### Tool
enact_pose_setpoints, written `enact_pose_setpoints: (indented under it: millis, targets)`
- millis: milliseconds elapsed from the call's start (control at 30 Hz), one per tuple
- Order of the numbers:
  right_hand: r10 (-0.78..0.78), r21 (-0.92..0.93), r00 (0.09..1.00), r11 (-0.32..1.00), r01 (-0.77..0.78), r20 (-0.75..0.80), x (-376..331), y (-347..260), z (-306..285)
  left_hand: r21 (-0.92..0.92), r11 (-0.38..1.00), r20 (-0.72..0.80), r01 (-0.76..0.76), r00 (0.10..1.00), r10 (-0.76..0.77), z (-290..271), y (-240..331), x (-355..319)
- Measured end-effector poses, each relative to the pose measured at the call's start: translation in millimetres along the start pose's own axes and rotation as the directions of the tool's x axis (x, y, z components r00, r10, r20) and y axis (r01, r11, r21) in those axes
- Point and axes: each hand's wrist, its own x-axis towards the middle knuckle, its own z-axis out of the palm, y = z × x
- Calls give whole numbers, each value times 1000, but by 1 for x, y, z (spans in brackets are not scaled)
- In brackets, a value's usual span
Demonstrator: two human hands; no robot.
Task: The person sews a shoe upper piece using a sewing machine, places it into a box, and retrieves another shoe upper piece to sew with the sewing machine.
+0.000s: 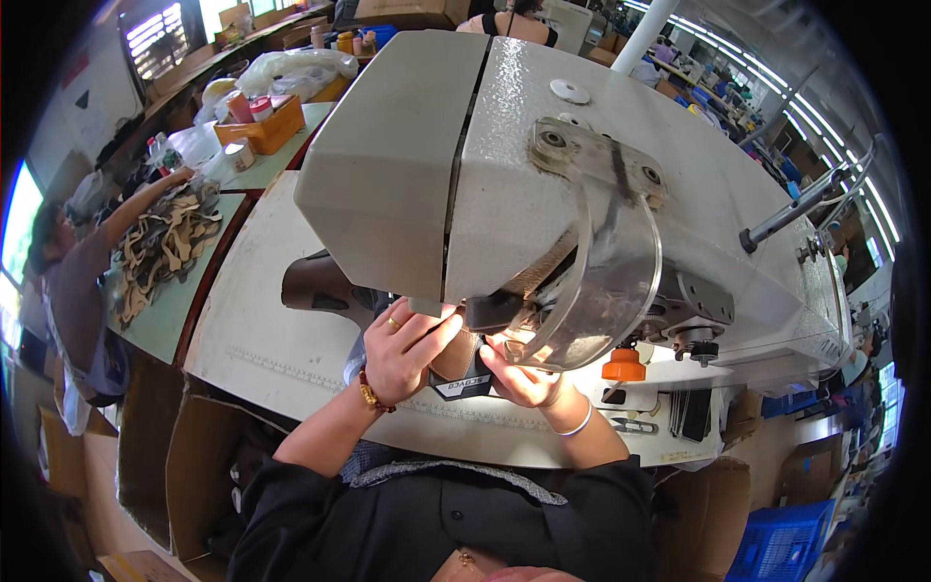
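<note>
While both hands' fingers (427,335) pinch it, the dark workpiece (464,373) lies between them.

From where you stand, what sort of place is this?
Probably a shoe or leather-goods sewing workshop: a big industrial sewing machine, both hands feeding a dark piece under it, and a co-worker's table heaped with cut tan pieces.
</note>
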Motion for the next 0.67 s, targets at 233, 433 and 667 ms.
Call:
enact_pose_setpoints:
  millis: [233,433,667]
  targets:
    - [-302,-376,868,809,452,393,-25,6,1,-99,981,7,168,986,-168,2,6,2]
    - [-429,-483,745,573,662,512,-1,17,-18,56,998,11,20,1000,-21,4,-5,0]
    - [-377,-527,772,573,628,512,-14,13,-11,41,998,55,55,997,-58,6,-5,-5]
